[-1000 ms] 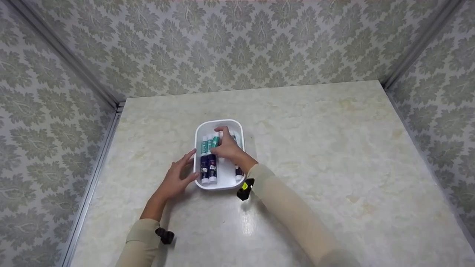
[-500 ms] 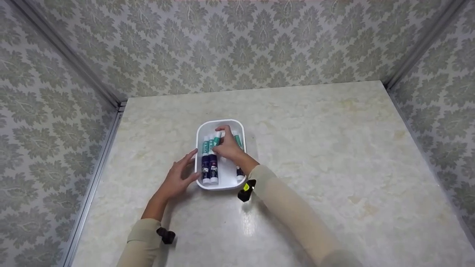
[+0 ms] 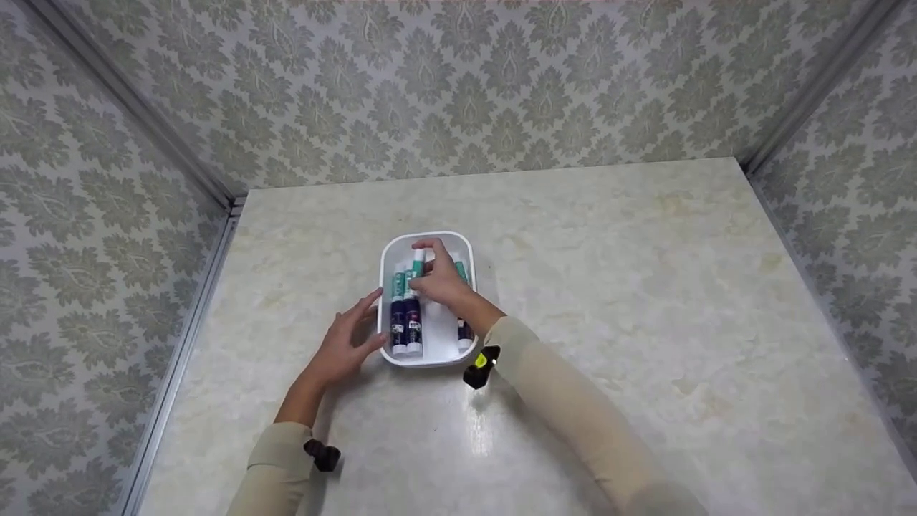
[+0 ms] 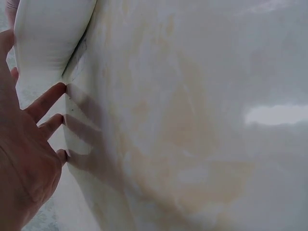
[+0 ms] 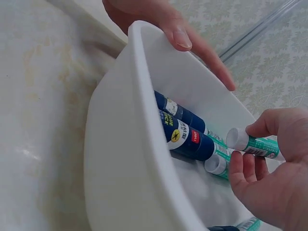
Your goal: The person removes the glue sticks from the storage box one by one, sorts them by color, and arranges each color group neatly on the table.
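A white oval tray (image 3: 428, 361) sits mid-table with several glue sticks (image 3: 405, 321) lying in it, dark blue bodies with teal ends. My right hand (image 3: 428, 262) reaches into the tray and pinches one teal-and-white glue stick (image 3: 418, 266), lifted off the others. In the right wrist view the held glue stick (image 5: 254, 143) is between thumb and fingers of my right hand (image 5: 245, 148), above two blue glue sticks (image 5: 185, 132). My left hand (image 3: 365, 320) rests with straight fingers against the tray's left side; its thumb (image 5: 180, 36) lies on the tray's rim (image 5: 137, 57).
The marble-look table (image 3: 645, 287) is bounded by patterned walls (image 3: 458, 86) at the back and both sides. In the left wrist view my fingers (image 4: 45, 103) lie on the tabletop (image 4: 192, 120) beside the tray wall (image 4: 53, 33). Small black cameras (image 3: 480, 364) sit at both wrists.
My right hand has raised the pinched glue stick slightly, toward the tray's far end. The left hand and the tray have hardly moved.
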`<state>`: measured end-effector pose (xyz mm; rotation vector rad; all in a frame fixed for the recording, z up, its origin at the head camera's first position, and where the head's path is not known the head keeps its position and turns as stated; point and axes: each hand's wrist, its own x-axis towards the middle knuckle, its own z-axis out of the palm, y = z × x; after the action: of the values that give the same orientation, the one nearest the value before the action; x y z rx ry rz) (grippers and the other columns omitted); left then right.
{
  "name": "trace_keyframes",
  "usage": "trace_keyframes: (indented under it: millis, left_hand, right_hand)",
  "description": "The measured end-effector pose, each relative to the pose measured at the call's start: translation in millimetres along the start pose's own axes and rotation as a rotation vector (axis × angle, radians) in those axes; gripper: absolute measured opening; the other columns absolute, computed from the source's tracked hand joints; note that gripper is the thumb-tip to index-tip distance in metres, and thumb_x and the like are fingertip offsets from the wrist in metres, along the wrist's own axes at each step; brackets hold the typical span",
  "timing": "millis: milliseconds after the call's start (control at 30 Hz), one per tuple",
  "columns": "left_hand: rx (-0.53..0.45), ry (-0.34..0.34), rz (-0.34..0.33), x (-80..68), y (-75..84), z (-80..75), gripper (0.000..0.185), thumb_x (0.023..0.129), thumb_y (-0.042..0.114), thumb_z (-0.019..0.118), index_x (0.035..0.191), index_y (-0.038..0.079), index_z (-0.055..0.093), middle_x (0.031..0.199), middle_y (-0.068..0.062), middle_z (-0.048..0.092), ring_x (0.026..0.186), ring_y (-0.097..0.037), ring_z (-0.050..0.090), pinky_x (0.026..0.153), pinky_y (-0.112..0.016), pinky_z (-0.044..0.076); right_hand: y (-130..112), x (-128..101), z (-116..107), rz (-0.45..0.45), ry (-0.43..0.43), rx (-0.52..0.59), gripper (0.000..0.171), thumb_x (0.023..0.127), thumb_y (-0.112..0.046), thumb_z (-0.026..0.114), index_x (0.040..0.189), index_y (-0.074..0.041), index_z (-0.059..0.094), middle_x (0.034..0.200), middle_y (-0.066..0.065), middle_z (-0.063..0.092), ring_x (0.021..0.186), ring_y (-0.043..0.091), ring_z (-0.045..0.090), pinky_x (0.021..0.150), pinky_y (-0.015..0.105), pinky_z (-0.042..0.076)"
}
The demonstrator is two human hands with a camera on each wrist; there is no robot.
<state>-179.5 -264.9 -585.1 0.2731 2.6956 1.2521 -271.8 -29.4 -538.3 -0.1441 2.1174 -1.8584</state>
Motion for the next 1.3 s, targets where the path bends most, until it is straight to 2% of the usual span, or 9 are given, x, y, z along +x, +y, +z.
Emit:
trace_keyframes:
  millis: [200,400,600,733,933,1067,1300]
  left_hand:
    - [0.007,0.004,0.004,0.0,-1.4,-0.3,0.085,0.107,0.046,0.073,0.18,0.032,0.031,0.171,-0.017,0.058,0.17,-0.045,0.04,0.14,-0.079,-0.003]
    - [-0.005,0.001,0.015,0.7,0.1,-1.4,0.084,0.107,0.045,0.073,0.179,0.032,0.032,0.171,-0.017,0.059,0.171,-0.044,0.039,0.141,-0.079,-0.003]
    - [-0.007,0.003,0.021,1.5,0.2,-2.5,0.085,0.106,0.043,0.074,0.179,0.031,0.034,0.171,-0.017,0.058,0.172,-0.044,0.037,0.141,-0.077,-0.003]
    - [-0.005,0.008,0.023,0.8,-0.6,-1.3,0.085,0.106,0.043,0.074,0.179,0.031,0.033,0.172,-0.017,0.058,0.172,-0.044,0.036,0.141,-0.077,-0.003]
    - [0.007,0.014,0.032,-0.3,-0.2,0.0,0.085,0.106,0.04,0.073,0.179,0.026,0.032,0.171,-0.019,0.058,0.171,-0.046,0.037,0.139,-0.081,-0.003]
    - [0.006,0.018,0.025,0.4,1.1,0.6,0.084,0.106,0.041,0.073,0.179,0.027,0.033,0.172,-0.018,0.057,0.173,-0.045,0.035,0.14,-0.08,-0.003]
    - [-0.002,0.022,0.035,0.0,-1.0,1.4,0.084,0.107,0.038,0.074,0.179,0.025,0.033,0.171,-0.018,0.058,0.174,-0.045,0.033,0.14,-0.079,-0.004]
  right_hand:
    - [-10,-3,-8,-0.013,-0.013,-0.02,0.069,0.094,0.008,0.072,0.157,-0.015,0.052,0.115,0.013,0.066,0.094,0.017,0.065,0.078,0.027,0.055]
    - [-17,-5,-19,-0.035,-0.023,-0.042,0.068,0.095,0.008,0.07,0.157,-0.016,0.053,0.112,0.007,0.061,0.095,0.017,0.066,0.081,0.029,0.057]
    - [-21,-5,-37,-0.061,-0.024,-0.054,0.068,0.098,0.009,0.069,0.16,-0.013,0.051,0.115,0.012,0.061,0.095,0.018,0.066,0.085,0.033,0.06]
    - [-20,-6,-50,-0.054,-0.016,-0.07,0.07,0.098,0.01,0.068,0.161,-0.016,0.053,0.122,0.017,0.063,0.1,0.021,0.068,0.086,0.035,0.06]
    - [-25,-11,-67,-0.037,-0.06,-0.118,0.071,0.099,0.005,0.07,0.164,-0.018,0.051,0.134,0.019,0.064,0.112,0.025,0.069,0.092,0.034,0.061]
    - [-25,-12,-83,-0.036,-0.04,-0.138,0.071,0.099,0.004,0.071,0.163,-0.019,0.052,0.134,0.017,0.064,0.115,0.025,0.068,0.095,0.033,0.06]
    - [-15,-12,-112,-0.027,0.013,-0.144,0.071,0.097,0.005,0.07,0.163,-0.017,0.052,0.128,0.015,0.064,0.105,0.022,0.067,0.09,0.036,0.062]
